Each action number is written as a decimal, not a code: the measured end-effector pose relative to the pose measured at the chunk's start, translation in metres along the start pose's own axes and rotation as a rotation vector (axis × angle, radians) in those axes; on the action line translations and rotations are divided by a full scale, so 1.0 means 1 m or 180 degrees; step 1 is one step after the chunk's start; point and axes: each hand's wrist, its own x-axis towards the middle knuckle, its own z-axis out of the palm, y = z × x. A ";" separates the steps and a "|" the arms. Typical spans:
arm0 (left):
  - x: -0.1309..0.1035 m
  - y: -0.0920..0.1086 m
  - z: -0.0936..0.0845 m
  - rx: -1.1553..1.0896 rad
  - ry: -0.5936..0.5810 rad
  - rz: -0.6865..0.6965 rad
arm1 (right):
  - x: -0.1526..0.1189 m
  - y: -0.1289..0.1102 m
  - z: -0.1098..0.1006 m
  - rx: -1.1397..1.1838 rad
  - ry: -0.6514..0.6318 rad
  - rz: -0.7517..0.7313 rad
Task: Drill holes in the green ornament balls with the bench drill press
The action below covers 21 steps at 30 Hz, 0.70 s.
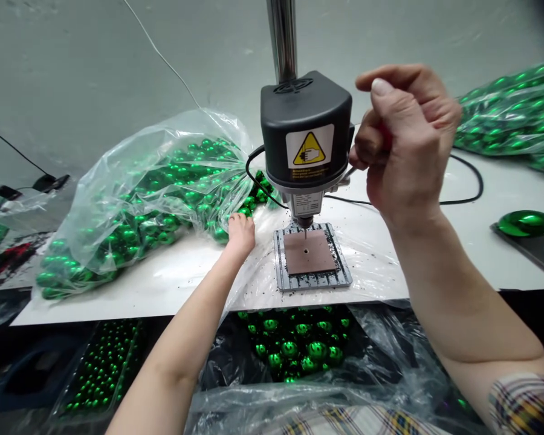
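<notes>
My right hand (405,136) is closed around the lever of a small black drill press (306,121); a bit of red shows between the fingers. The drill bit (305,234) points down over a hole in a brown square board (309,257), which lies on a slotted grey base (315,281). To the left of the press, my left hand (242,232) reaches to the mouth of a clear plastic bag (118,175) full of shiny green balls (163,226). Its fingers are curled among the balls, and their tips are hidden.
Dark shavings lie around the base on the white table (163,281). A green ball (526,223) rests on a dark phone (537,254) at right, near another bag of balls (517,115). Below the table edge, more green balls (299,344) lie in plastic. A black cable (476,175) loops behind my right wrist.
</notes>
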 end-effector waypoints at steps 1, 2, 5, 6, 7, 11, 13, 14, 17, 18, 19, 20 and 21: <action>0.001 -0.001 0.000 0.0041 0.0015 -0.0093 | 0.000 -0.001 0.000 0.0019 -0.0012 -0.0009; 0.001 -0.003 0.000 0.0065 0.0026 -0.0176 | -0.001 -0.002 0.000 0.0010 -0.0041 0.0001; -0.001 -0.004 -0.007 0.0080 0.0085 -0.0298 | -0.001 -0.003 0.000 -0.0096 -0.0103 0.0069; -0.003 -0.003 -0.010 0.0052 0.0150 -0.0286 | -0.001 -0.003 0.000 -0.0095 -0.0094 0.0068; -0.007 -0.001 -0.015 -0.0057 0.0272 -0.0231 | -0.001 -0.003 0.000 -0.0083 -0.0091 0.0057; -0.037 0.016 -0.028 -0.1807 0.0794 0.0138 | -0.001 -0.002 0.000 -0.0192 -0.0131 0.0042; -0.056 0.028 -0.029 -0.3151 0.0376 -0.0002 | -0.001 -0.003 0.000 -0.0281 -0.0078 0.0101; -0.064 0.034 -0.028 -0.3722 0.0007 -0.0184 | -0.001 -0.004 0.001 -0.0291 -0.0031 0.0132; -0.084 0.047 -0.019 -0.4699 -0.0914 -0.0732 | -0.001 -0.007 0.003 -0.0236 0.0014 0.0163; -0.088 0.051 -0.015 -0.4824 -0.1021 -0.0842 | -0.002 -0.008 0.004 -0.0193 0.0003 0.0148; -0.091 0.053 -0.011 -0.4899 -0.1045 -0.0913 | -0.002 -0.008 0.004 -0.0156 -0.0005 0.0141; -0.092 0.055 -0.007 -0.4934 -0.1043 -0.0958 | -0.002 -0.009 0.005 -0.0132 -0.0004 0.0139; -0.093 0.057 -0.002 -0.4932 -0.1029 -0.0979 | -0.002 -0.010 0.005 -0.0129 -0.0006 0.0147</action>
